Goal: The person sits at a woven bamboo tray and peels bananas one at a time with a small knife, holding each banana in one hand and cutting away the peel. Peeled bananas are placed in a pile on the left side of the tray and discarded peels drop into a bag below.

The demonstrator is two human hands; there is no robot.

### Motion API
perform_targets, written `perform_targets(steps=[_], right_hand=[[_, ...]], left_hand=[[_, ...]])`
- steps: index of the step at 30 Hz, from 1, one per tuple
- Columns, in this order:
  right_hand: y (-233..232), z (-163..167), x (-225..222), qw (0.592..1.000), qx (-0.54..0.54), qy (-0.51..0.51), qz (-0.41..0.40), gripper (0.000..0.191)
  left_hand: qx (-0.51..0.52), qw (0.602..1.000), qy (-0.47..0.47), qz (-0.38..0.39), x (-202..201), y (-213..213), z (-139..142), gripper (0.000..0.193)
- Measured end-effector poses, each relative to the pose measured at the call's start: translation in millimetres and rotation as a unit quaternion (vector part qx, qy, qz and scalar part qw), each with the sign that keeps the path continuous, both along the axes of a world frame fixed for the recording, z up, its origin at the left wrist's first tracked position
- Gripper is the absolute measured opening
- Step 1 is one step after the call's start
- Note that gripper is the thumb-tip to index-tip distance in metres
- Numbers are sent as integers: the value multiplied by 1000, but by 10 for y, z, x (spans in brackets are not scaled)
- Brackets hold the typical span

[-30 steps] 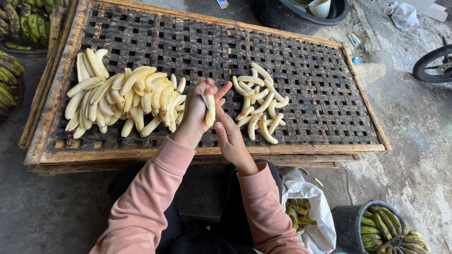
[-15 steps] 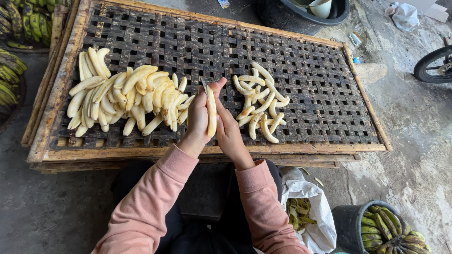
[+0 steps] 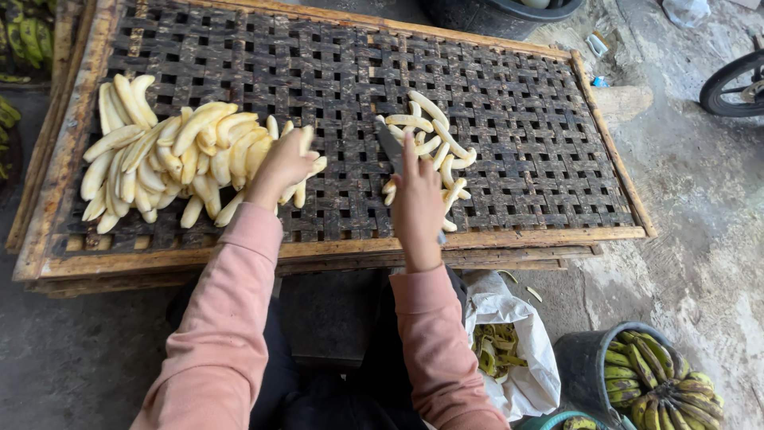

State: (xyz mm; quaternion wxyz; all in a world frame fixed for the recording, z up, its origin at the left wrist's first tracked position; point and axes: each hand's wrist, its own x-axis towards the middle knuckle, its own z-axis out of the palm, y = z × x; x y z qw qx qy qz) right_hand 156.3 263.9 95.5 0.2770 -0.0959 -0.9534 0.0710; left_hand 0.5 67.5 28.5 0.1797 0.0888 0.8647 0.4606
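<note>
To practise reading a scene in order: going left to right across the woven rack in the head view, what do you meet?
Large pile of peeled bananas → left hand → right hand with the knife → small pile of banana slices → bare weave of the woven rack.

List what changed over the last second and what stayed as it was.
The left hand moved left onto the big pile of peeled bananas. The right hand moved right to the smaller pile, knife in its fingers. The banana held between them is gone. The woven tray stayed put.

Grey concrete floor (image 3: 700,207) under me, daylight. Bicycle wheel (image 3: 736,84) upper right; dark bucket (image 3: 585,366) lower right.
</note>
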Motion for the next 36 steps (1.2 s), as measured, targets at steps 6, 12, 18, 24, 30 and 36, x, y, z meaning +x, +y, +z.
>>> perform_targets(steps=[6,12,18,24,30,36], right_hand=[[545,96,339,990,-103,-25,-89,75],[642,207,517,981,-169,62,-69,68],[646,255,600,975,-200,88,-42,61],[634,186,579,969,-229,91,4,57],[569,178,534,907,-399,84,104,57],[242,258,531,761,-620,-21,192,56]], left_hand=[[-253,853,456,27,-61,654,-350,37],[-45,973,203,97,-189,1764,-247,42],[-107,966,27,235,-290,2098,-172,54],[-52,976,78,199,-355,2258,-375,42],[246,960,102,88,-385,1918,-207,33],[582,812,-34,44,-68,1299,462,47]])
